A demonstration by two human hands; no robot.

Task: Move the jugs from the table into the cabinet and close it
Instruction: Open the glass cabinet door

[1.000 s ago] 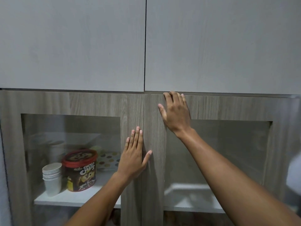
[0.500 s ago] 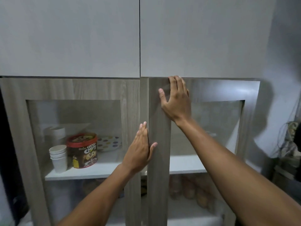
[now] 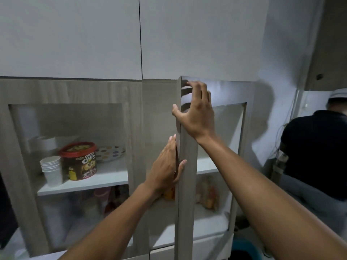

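The wood-grain cabinet has two glass-paned doors. Its right door [image 3: 186,194] stands partly swung out toward me, while the left door [image 3: 135,128] is closed. My right hand [image 3: 197,115] grips the free edge of the right door near its top, fingers curled behind it. Lower on the same edge, my left hand [image 3: 166,169] holds the door, with its thumb on the front and its fingers behind. No jug is in view.
Behind the left glass, a white shelf [image 3: 84,182] carries stacked paper cups [image 3: 51,169], a red-lidded Choco Chips tub [image 3: 80,162] and a spotted plate [image 3: 110,152]. White upper doors [image 3: 75,34] hang above. A person in dark clothes [image 3: 315,156] stands at right.
The right door went from closed to partly swung out, with both hands shifting from flat on the doors to gripping its edge. My view pulled back and right.
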